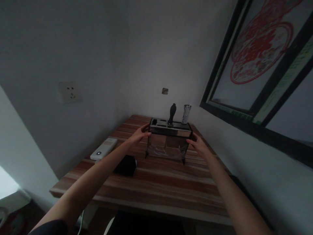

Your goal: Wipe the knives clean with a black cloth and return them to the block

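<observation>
Grasping a slotted holder (170, 131), on the far half of the wooden table (166, 184), by its opposite ends with half-closed left hand (140, 135) and right hand (197, 144). Showing also, on the table's left part, a white device (104, 148) and a black object (127, 165).

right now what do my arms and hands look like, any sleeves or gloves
Both the left hand and right hand are ungloved, with bare forearms and no watch or bracelet visible. A dark sleeve shows on the left arm at the bottom edge; none shows on the right.
</observation>
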### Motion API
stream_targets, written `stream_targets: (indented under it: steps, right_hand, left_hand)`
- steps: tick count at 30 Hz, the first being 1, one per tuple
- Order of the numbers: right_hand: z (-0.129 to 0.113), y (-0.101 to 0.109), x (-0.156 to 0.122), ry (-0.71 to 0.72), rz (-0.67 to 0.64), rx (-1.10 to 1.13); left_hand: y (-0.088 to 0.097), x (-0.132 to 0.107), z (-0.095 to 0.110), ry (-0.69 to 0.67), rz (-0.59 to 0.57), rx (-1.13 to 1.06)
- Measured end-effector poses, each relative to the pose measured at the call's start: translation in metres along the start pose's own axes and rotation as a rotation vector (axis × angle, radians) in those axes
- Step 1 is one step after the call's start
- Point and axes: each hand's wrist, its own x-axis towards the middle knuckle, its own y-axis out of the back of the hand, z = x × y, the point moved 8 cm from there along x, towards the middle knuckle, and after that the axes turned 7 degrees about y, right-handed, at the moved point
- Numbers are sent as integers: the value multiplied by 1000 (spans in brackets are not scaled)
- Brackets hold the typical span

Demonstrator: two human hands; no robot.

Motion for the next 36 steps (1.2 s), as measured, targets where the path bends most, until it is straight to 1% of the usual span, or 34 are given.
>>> stream_targets:
  steps: [5, 10, 15, 20, 25, 36]
  right_hand:
    - [8, 6, -4, -16, 15, -11]
    - [13, 8, -5, -12, 19, -21]
    - [14, 5, -3, -12, 1, -18]
    - [12, 1, -3, -9, -23, -1]
    - [12, -1, -3, 2, -31, 6]
    - [11, -1, -10, -5, -33, -22]
  left_hand:
    - [2, 2, -12, 33, 0, -4]
    - [6, 5, -18, 31, 6, 6]
    - [9, 3, -19, 37, 33, 32]
    - [10, 1, -16, 21, 28, 35]
    - [12, 0, -16, 59, 64, 33]
    - [6, 3, -15, 73, 32, 66]
